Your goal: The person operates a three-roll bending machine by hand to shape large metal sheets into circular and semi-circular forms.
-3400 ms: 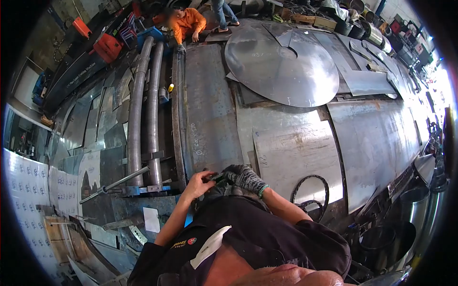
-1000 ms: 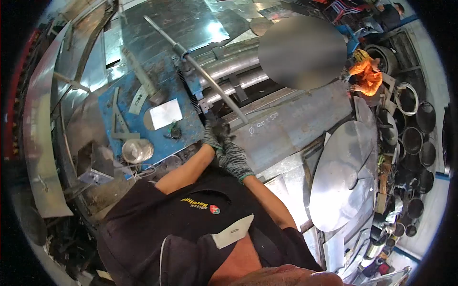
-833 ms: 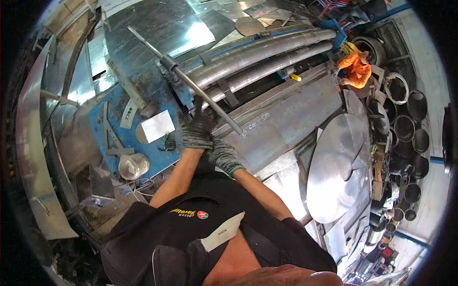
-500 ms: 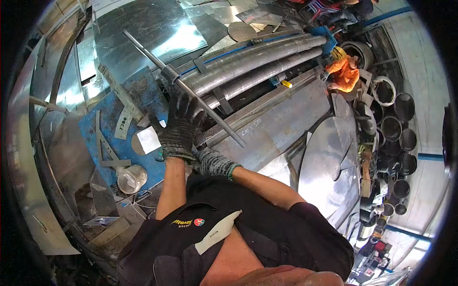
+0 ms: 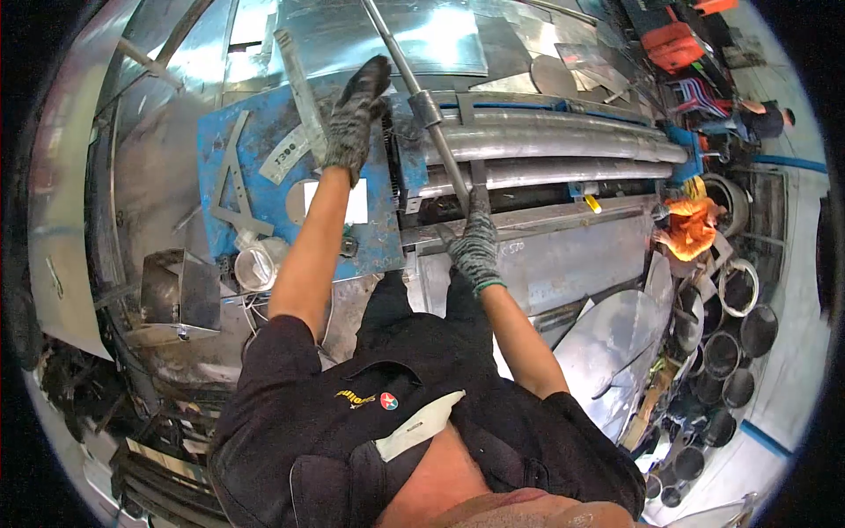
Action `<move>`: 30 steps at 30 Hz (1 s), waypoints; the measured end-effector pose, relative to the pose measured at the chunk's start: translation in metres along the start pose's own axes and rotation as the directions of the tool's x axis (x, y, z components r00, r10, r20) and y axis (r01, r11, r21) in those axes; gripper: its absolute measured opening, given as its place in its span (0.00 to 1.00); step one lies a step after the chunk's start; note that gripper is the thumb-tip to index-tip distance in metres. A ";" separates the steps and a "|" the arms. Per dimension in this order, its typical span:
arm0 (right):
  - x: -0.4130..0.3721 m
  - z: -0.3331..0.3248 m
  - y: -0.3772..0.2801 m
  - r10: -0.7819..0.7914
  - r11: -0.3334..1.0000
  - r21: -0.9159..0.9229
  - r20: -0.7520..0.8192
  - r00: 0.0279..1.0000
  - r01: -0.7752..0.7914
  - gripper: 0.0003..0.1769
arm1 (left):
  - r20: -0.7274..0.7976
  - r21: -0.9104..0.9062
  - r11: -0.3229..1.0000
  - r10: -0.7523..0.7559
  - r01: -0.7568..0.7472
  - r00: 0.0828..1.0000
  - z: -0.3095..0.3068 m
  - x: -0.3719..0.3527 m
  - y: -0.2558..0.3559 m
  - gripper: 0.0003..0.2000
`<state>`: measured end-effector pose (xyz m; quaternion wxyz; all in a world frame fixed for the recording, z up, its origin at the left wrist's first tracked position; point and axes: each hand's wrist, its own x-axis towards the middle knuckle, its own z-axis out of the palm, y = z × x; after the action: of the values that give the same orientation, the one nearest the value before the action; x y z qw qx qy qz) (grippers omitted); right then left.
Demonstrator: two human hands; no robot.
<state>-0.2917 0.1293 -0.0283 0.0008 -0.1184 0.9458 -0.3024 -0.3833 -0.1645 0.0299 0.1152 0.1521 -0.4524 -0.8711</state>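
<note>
A long metal bar [image 5: 400, 55] passes through a round collar [image 5: 425, 109] at the left end of the steel rollers [image 5: 563, 143]. My right hand [image 5: 476, 246], in a grey knitted glove, is on the bar's lower end, with the thumb on its left side and the fingers on its right; the palm hides the tip. My left hand [image 5: 354, 123], in a darker glove, is left of the collar and apart from the bar. Its fingers are stretched out over the blue table [image 5: 374, 211], near a flat metal strip [image 5: 301, 88], and hold nothing.
On the blue table are a curved template marked 1300 [image 5: 286, 154], a triangular metal frame [image 5: 231, 176] and white paper [image 5: 352, 202]. A clear container [image 5: 257, 264] stands at its edge. At the right are a person in orange [image 5: 689, 229], another person [image 5: 766, 121] and stacked pipes [image 5: 722, 355].
The bar has turned steeper. My left hand has come off it and moved up to the left in the view. My right hand has moved from beside my left wrist to the bar's lower end.
</note>
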 end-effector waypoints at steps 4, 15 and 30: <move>0.022 0.031 0.080 0.473 0.877 -0.204 0.515 0.715 -0.434 0.35 | 0.421 0.728 0.452 0.298 -0.515 0.857 -0.044 0.088 -0.041 0.21; 0.041 0.023 0.136 0.205 0.976 -0.171 0.541 0.816 -0.132 0.36 | 0.414 0.637 -0.681 -0.092 -0.361 0.905 -0.014 0.214 0.019 0.51; 0.360 -0.094 0.184 -0.342 0.733 -0.643 -0.066 0.937 0.222 0.41 | 0.334 0.831 -0.485 0.043 -0.272 0.942 -0.272 0.058 -0.123 0.10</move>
<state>-0.6900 0.2473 -0.0315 -0.1701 -0.2266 0.9588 0.0234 -0.3440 -0.3199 -0.2287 0.0351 0.0441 -0.9973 -0.0469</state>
